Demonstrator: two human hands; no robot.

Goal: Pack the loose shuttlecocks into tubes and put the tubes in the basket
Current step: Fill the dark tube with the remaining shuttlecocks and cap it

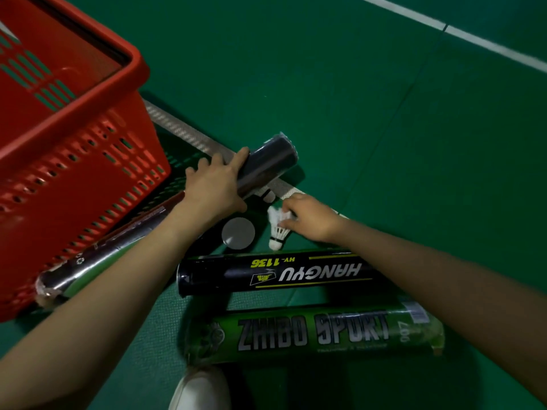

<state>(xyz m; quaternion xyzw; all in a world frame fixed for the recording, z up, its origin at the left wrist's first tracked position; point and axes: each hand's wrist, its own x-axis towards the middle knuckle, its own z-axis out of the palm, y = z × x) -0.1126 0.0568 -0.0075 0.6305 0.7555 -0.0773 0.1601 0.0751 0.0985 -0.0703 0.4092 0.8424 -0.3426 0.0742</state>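
Shuttlecock (279, 229), white, feathered, cork end toward the person. It is pinched at the skirt by the curled fingers of the right hand (310, 220), low over the green court floor (384, 143). Whether the cork touches the floor cannot be told.

Second shuttlecock (268, 196), white. It is mostly hidden beneath the lower end of the held tube.

Held tube (266, 164), dark, plain. It is gripped round its lower half by the left hand (213, 187), fingers wrapped over it. It is tilted, with the far end raised and pointing away. Whether that end is capped cannot be told.

Lid (238, 233), grey, round. It lies flat on the floor, just beside the left hand and left of the pinched shuttlecock.

Black tube (281, 273), lettered HANGYU HY-1136. It lies crosswise on the floor, nearer the person than the lid.

Green tube (313, 335), lettered ZHIBO SPORT. It lies parallel to the black tube, nearer still.

Silvery tube (103, 253). It lies on the floor along the basket's near side, passing under the left forearm.

Basket (88, 137), red slotted plastic. It stands at the left on the floor.

Net (183, 131), dark mesh with a white band. It runs along the floor from the basket to the hands.

Shoe (201, 389), white, at the near edge of view.

Court line (473, 37), white, at the far right.
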